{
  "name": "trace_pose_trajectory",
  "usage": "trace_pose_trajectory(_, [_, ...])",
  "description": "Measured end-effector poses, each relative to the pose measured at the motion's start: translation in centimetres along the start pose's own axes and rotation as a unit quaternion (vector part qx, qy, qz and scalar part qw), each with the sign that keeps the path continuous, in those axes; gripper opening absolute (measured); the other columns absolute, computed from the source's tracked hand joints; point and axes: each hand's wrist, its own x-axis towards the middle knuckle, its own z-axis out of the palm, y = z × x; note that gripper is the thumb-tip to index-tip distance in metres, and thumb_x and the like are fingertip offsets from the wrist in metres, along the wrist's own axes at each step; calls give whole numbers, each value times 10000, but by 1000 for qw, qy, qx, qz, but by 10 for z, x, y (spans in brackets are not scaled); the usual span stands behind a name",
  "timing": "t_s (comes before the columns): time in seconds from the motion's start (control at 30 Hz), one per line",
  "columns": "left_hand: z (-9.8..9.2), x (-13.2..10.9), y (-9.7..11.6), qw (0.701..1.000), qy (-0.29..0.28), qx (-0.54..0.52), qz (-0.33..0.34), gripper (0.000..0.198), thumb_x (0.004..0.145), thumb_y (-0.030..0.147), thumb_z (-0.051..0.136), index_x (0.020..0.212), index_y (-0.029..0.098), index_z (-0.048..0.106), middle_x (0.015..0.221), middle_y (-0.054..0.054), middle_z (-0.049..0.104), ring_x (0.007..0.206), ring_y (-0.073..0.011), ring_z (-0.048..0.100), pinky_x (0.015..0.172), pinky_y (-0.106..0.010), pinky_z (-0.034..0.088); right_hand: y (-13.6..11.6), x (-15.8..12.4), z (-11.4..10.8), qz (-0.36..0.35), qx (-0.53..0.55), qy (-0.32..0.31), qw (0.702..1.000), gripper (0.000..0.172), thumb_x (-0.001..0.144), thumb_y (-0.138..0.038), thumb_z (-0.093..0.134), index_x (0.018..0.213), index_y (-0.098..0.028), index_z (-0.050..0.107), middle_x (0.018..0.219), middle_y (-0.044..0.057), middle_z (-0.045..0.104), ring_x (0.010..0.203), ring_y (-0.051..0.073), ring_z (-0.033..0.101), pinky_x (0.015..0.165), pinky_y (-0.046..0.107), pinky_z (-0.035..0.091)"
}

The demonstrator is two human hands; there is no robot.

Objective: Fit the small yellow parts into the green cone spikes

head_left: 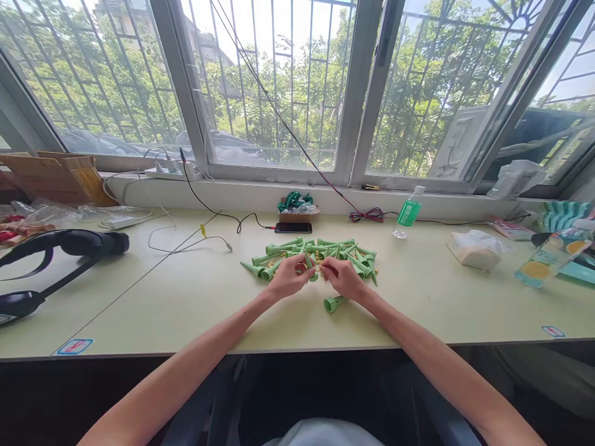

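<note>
Your two hands work close together over the near edge of the pile, a narrow gap between them. Your left hand (290, 277) is closed with thumb and fingers around a green cone (308, 261), its narrow end pointing up and away from you. Your right hand (342, 276) has its fingertips gathered just beside the cone; you cannot tell from here whether they pinch something small.

The cone looks like thin moulded plastic, so expect it to be light and fairly stiff, unlikely to break under a gentle grip. Its smooth, tapering wall may slide through your fingers if you squeeze near the tip; the wider end should give you a surer hold, though hard pressure there could flex the rim.

The pile (284, 248) lies at the middle of the table (195, 310), its pieces the same matte pale green, crossing one another at all angles. Each runs from a slim point to a flared, hollow mouth. A loose piece (331, 304) lies on its side near your right wrist, its open mouth turned left; being round, it could roll if nudged.

On the far side of the pile lie a flat, glossy black phone (293, 228) and an open cardboard box (298, 218) with crinkled green wrapping. Farther right stands a clear plastic bottle (408, 214) with a green label.
</note>
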Motion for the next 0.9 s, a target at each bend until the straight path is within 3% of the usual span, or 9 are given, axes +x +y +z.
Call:
trace_pose_trajectory(0.4, [0, 2, -4, 999, 36, -2, -14, 147, 791, 309, 620, 811, 164, 613, 560, 14, 573, 470, -98, 523, 463, -197, 418, -2, 0, -1, -9, -19, -9, 1000, 234, 912, -395, 531, 921, -171, 598, 613, -25, 551, 494, 96, 424, 511, 228, 364])
trace_pose_trajectory(0.9, [-1, -1, 2, 1000, -1, -12, -17, 177, 789, 340, 625, 785, 164, 605, 569, 9, 571, 467, -94, 515, 446, -190, 410, -1, 0, -1, -11, -31, -23, 999, 289, 927, -417, 514, 841, -166, 629, 549, -35, 482, 496, 101, 396, 510, 228, 343])
